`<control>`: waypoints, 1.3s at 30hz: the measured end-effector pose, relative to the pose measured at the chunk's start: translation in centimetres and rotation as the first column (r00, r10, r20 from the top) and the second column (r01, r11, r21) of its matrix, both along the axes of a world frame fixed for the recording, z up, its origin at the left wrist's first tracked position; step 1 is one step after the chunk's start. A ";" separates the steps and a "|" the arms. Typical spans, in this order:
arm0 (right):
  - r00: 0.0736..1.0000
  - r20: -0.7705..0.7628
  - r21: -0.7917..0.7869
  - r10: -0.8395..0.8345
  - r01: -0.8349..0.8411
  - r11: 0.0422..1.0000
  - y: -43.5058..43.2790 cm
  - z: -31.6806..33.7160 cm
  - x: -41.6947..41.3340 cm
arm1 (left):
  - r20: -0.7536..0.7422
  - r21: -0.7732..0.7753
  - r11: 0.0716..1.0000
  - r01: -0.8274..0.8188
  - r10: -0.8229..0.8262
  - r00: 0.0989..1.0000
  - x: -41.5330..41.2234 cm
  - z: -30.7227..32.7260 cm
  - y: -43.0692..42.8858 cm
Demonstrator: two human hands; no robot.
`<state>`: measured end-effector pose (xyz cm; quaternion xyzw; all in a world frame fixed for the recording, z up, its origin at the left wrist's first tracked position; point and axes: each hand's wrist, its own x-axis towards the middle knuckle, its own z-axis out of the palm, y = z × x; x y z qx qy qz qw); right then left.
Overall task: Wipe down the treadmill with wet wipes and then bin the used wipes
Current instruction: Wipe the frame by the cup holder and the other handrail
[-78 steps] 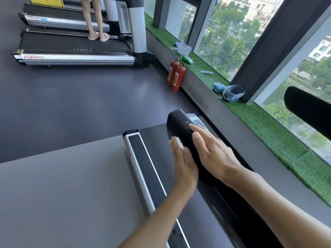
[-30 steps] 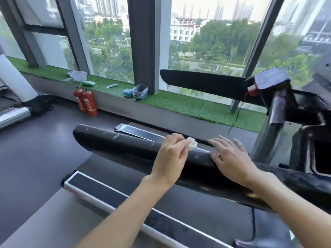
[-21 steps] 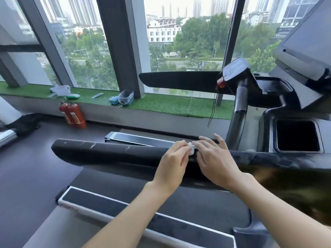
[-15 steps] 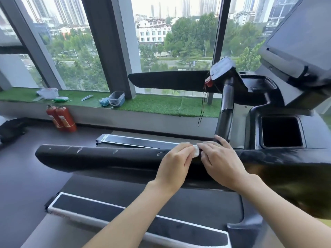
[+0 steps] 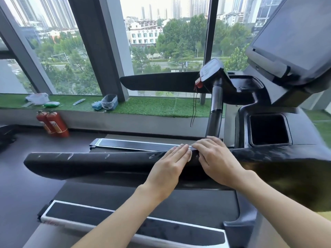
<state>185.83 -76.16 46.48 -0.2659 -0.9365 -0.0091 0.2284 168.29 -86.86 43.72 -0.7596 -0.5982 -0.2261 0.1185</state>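
Observation:
The treadmill's near black handrail (image 5: 89, 160) runs left to right across the head view, scuffed with pale marks. My left hand (image 5: 172, 163) lies flat on it, fingers straight, pressing a white wet wipe (image 5: 189, 156) that shows only as a thin edge past the fingertips. My right hand (image 5: 216, 161) rests on the rail just to the right, its fingertips touching the wipe's edge. Below lie the belt (image 5: 143, 199) and the silver-edged side rail (image 5: 125, 222). The console screen (image 5: 295, 36) is at the upper right.
A far handrail (image 5: 161, 83) and an upright grip bar (image 5: 215, 108) stand behind my hands. A square cup well (image 5: 268, 129) sits at the right. On the grass ledge are a small lined bin (image 5: 109, 102) and a blue pack (image 5: 96, 105). Two red extinguishers (image 5: 55, 123) stand on the floor.
My left hand went from pinching the bunched wipe to lying flat over it. The right hand stayed beside it on the rail. My view swung right towards the console.

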 end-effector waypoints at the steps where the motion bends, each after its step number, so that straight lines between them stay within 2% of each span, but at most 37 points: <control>1: 0.999 0.025 0.064 -0.044 0.042 0.997 -0.1 -0.2 0.4 | 0.017 0.001 1.000 -0.011 0.011 1.000 0.0 0.2 0.0; 3: 0.993 0.044 0.109 -0.108 0.103 0.989 -0.5 -0.6 0.6 | 0.049 0.026 0.999 -0.021 0.019 0.999 0.6 0.9 0.4; 7: 0.992 -0.008 0.094 -0.129 0.129 0.987 -0.4 -0.9 0.2 | 0.056 0.082 0.996 -0.018 0.013 0.998 3.3 1.3 1.7; 9: 0.993 -0.032 0.070 -0.111 0.113 0.991 -0.3 -1.0 0.4 | -0.013 0.068 0.998 -0.010 0.011 1.000 3.5 1.0 1.7; 13: 0.975 -0.173 -0.080 -0.142 0.129 0.988 -0.1 -0.5 0.8 | -0.224 0.025 0.998 0.049 -0.042 0.974 1.5 1.3 1.0; 16: 0.985 -0.137 -0.096 -0.107 0.094 0.991 0.0 -0.2 1.1 | -0.289 0.018 0.998 0.058 -0.051 0.956 -0.6 1.9 -0.1; 18: 0.989 -0.116 -0.079 -0.087 0.078 0.994 0.0 0.0 1.5 | -0.225 0.023 1.000 -0.021 0.025 0.974 -1.8 2.1 -0.7; 21: 0.972 -0.160 0.008 -0.173 0.177 0.984 0.1 -0.2 2.6 | -0.056 0.046 0.993 -0.107 0.110 0.992 0.0 2.6 0.4; 23: 0.944 -0.215 0.006 -0.249 0.256 0.967 0.2 -0.4 3.7 | -0.007 0.087 0.995 -0.055 0.056 0.998 3.6 3.0 2.0; 26: 0.943 -0.184 0.040 -0.276 0.288 0.957 0.1 -1.1 5.2 | 0.066 0.068 0.997 0.032 -0.037 0.997 7.7 2.6 3.8; 29: 0.950 -0.134 0.019 -0.284 0.289 0.957 0.3 -1.2 5.8 | 0.008 -0.011 0.999 0.033 -0.033 0.999 8.2 1.7 4.4; 32: 0.942 -0.137 -0.023 -0.307 0.307 0.952 0.4 -1.0 5.4 | -0.032 0.013 1.000 0.023 -0.023 0.999 8.0 1.5 4.6; 36: 0.946 -0.121 0.006 -0.301 0.304 0.953 0.1 -0.9 5.2 | -0.041 0.036 0.997 0.064 -0.063 0.997 7.3 1.7 4.7; 39: 0.950 -0.106 0.024 -0.295 0.299 0.954 0.0 -1.0 5.4 | -0.129 0.012 0.995 0.100 -0.098 0.987 5.8 2.4 3.3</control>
